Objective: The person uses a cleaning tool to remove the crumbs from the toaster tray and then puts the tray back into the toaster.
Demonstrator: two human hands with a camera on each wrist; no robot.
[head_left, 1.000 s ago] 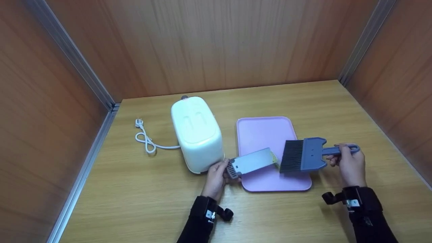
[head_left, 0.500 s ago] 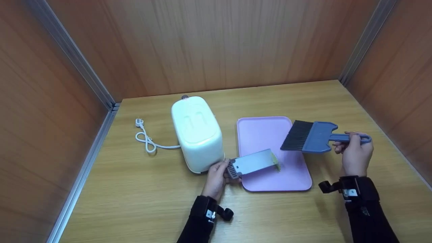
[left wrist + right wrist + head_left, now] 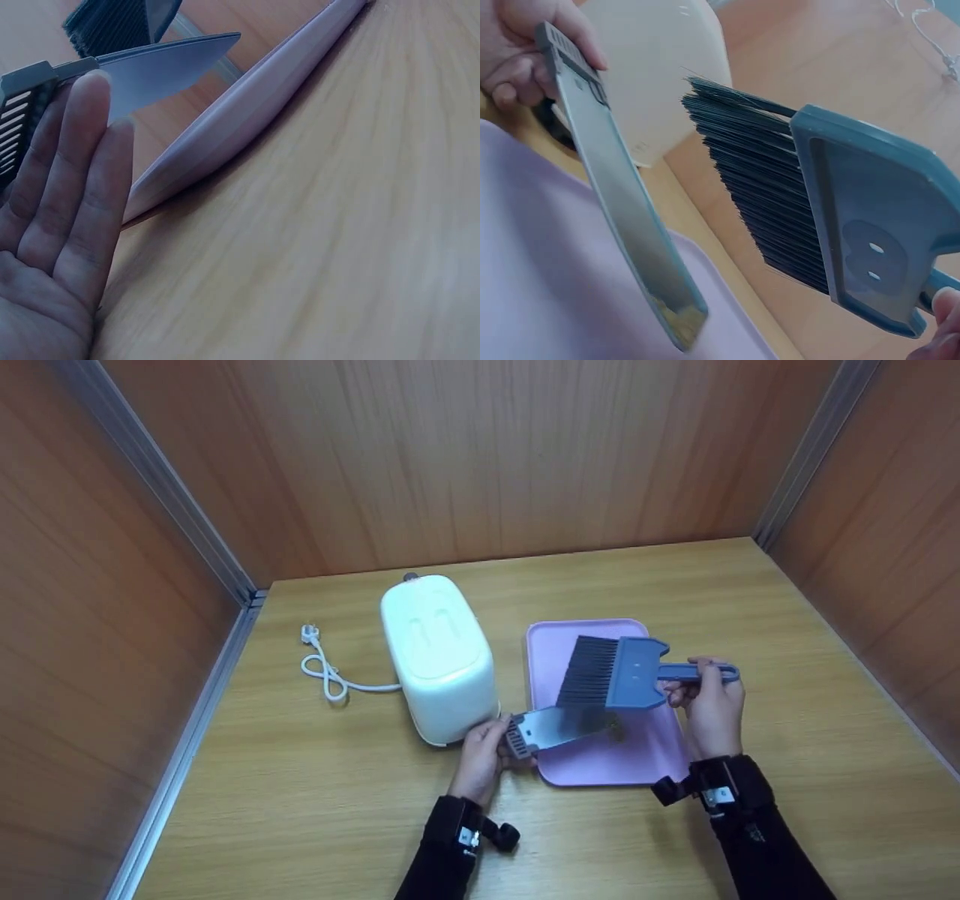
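Observation:
My left hand [image 3: 480, 754] pinches the slotted grey end of a narrow metal crumb tray [image 3: 551, 727], tilted out over a light purple tray [image 3: 645, 761]. Yellowish crumbs [image 3: 681, 322] lie at its far, lower end in the right wrist view. My right hand [image 3: 712, 720] grips the handle of a blue brush [image 3: 637, 675]. In the head view its dark bristles [image 3: 589, 671] overlap part of the crumb tray; the right wrist view shows a gap between them. From the left wrist, my fingers [image 3: 75, 172] appear extended beneath the slotted end.
A white toaster-like appliance [image 3: 439, 652] stands just left of the purple tray, close to my left hand. Its white cord and plug [image 3: 310, 634] lie looped on the wooden table [image 3: 300, 795]. Wood panels [image 3: 487, 465] enclose the back and sides.
The brush first lifted up and right, away from the crumb tray's end, then swung left over the tray. The left hand and crumb tray have stayed nearly still.

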